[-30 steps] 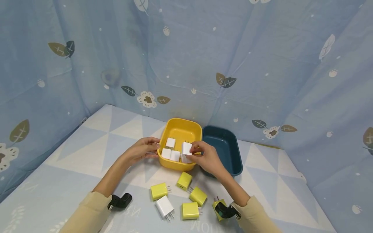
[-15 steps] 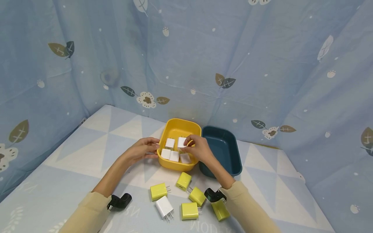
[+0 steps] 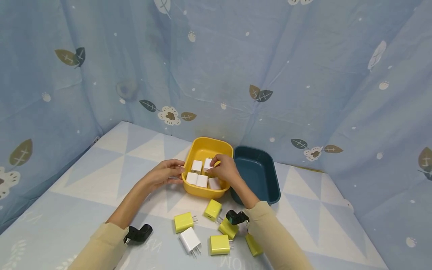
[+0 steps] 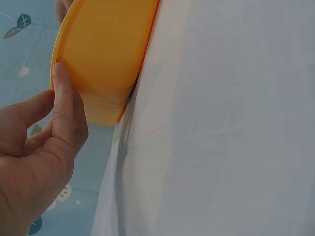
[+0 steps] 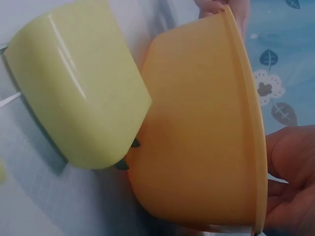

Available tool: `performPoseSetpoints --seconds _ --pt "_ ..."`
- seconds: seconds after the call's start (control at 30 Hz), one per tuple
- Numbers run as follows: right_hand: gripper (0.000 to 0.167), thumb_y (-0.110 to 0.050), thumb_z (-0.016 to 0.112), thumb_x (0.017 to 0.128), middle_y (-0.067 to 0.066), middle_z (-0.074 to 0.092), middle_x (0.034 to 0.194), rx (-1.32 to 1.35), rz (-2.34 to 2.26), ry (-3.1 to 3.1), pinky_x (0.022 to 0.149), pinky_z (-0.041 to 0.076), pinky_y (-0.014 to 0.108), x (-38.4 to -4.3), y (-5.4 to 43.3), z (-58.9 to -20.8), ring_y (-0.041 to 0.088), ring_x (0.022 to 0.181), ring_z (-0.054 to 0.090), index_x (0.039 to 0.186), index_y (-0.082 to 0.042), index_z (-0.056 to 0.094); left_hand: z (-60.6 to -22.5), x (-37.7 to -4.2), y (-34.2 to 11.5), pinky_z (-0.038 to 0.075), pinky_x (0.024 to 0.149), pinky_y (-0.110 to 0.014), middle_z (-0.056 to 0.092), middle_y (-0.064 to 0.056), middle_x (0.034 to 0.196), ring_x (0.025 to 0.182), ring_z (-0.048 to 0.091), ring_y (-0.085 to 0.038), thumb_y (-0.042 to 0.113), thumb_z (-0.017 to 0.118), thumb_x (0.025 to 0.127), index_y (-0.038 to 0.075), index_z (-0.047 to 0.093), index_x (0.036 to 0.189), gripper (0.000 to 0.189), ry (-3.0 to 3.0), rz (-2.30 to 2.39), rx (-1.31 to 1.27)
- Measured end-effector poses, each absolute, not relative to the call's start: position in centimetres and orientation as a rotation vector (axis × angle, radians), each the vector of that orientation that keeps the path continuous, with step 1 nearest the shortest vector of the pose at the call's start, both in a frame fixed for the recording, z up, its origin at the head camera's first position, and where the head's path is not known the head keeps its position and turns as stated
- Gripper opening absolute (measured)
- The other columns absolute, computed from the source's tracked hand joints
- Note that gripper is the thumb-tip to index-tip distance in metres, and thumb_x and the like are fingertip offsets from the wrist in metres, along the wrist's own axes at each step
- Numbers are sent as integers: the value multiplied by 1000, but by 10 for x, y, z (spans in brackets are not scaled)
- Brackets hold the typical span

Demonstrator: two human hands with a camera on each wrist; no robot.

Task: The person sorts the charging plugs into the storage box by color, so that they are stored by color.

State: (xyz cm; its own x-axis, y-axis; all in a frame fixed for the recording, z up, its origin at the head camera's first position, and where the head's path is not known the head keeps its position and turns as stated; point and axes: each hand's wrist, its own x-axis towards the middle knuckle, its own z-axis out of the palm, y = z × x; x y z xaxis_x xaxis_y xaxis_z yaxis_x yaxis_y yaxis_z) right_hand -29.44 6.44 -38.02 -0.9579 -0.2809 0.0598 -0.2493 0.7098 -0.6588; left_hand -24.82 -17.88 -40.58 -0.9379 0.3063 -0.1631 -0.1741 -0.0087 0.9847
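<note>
The yellow bin [image 3: 204, 193] holds several white plug-in chargers, among them a front-row one [image 3: 202, 181] and one at the left [image 3: 197, 166]. My right hand [image 3: 225, 168] reaches over its right rim and pinches a white charger [image 3: 208, 164] by its right side, low in the bin behind the front row. My left hand [image 3: 163, 173] grips the left rim, fingertips [image 4: 60, 73] against the outer wall in the left wrist view. From the right wrist, the right hand [image 5: 293, 182] is partly hidden behind the bin wall [image 5: 202, 123].
An empty dark blue bin [image 3: 258, 172] stands against the yellow one's right side. In front lie several yellow chargers [image 3: 183, 222] and one white charger [image 3: 190, 240], prongs showing. Another yellow charger [image 3: 254, 245] sits partly under the right sleeve. A patterned curtain [image 3: 216, 67] hangs behind.
My right hand has carried the white charger leftward and back, from above the front right of the yellow bin to beside the left charger. The left hand stays at the rim.
</note>
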Motion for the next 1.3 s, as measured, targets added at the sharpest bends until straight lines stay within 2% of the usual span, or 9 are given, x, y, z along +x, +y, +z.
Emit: performPoseSetpoints --seconds 0.17,0.33,0.53,0.67,0.83,1.07,1.3 --pt "18 -14 85 78 5 61 80 -425 -1020 2896 48 42 22 -300 58 -382 17 62 52 84 -8 69 -404 -248 -179 59 85 -34 53 -26 125 96 62 -22 4 51 102 -10 39 141 43 1954 2008 123" --pt "16 -13 86 76 5 65 85 -425 -974 2913 54 44 22 -300 53 -381 20 73 53 82 -6 73 -404 -249 -179 59 86 -35 53 -25 124 95 62 -21 4 51 102 -10 39 141 43 1949 2010 116" --pt "6 -8 78 84 6 70 97 -472 -920 2899 62 49 24 -296 54 -383 21 83 56 90 -6 76 -405 -249 -177 59 86 -35 54 -24 121 92 61 -19 3 51 102 -10 40 140 42 1943 2014 113" --pt "10 -8 73 89 7 70 101 -497 -1003 2871 65 55 26 -291 59 -381 20 83 62 98 -5 75 -405 -248 -176 59 84 -33 54 -24 119 90 61 -19 3 52 102 -10 40 140 43 1940 2014 124" --pt "11 -13 74 90 5 69 106 -577 -1108 2869 70 58 29 -280 67 -373 20 87 65 99 -7 75 -405 -247 -176 59 84 -33 54 -25 119 89 61 -18 3 51 102 -12 38 141 44 1936 2012 147" --pt "13 -19 76 90 2 65 107 -684 -1140 2867 65 55 26 -257 78 -365 18 86 61 100 -12 74 -404 -246 -177 59 86 -35 54 -23 118 89 61 -18 3 51 102 -11 38 141 44 1943 2006 133" --pt "18 -24 76 90 6 65 109 -775 -1177 2789 65 55 26 -225 86 -361 18 87 58 104 -14 72 -404 -246 -176 59 86 -36 54 -23 118 89 60 -18 3 51 102 -12 39 141 43 1953 2006 134"
